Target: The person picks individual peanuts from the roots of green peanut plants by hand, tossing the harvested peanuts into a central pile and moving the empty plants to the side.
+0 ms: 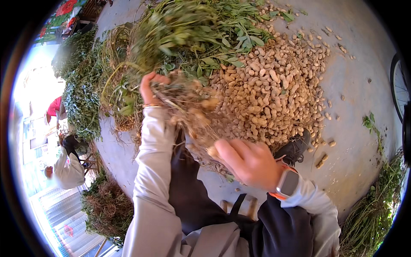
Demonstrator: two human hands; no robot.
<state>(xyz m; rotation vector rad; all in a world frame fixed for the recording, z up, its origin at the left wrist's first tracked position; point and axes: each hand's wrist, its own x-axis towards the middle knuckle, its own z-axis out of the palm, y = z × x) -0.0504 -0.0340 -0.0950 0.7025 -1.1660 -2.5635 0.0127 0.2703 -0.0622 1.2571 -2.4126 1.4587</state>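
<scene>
My left hand grips the stems of an uprooted peanut plant. Its leafy top is blurred beyond the hand, and its tangled roots and pods spread toward me. Lower and to the right, my right hand is closed, with a pale peanut pod at its fingertips; whether roots are still attached to that pod cannot be made out. On the concrete floor beyond the right hand lies a broad heap of unshelled peanuts. Leafy peanut stems cover the heap's far left side.
More peanut plants are piled at left, and others lie at lower right. My shoe touches the heap's near edge. A bicycle wheel stands at far right. Another person sits at far left, near a root pile.
</scene>
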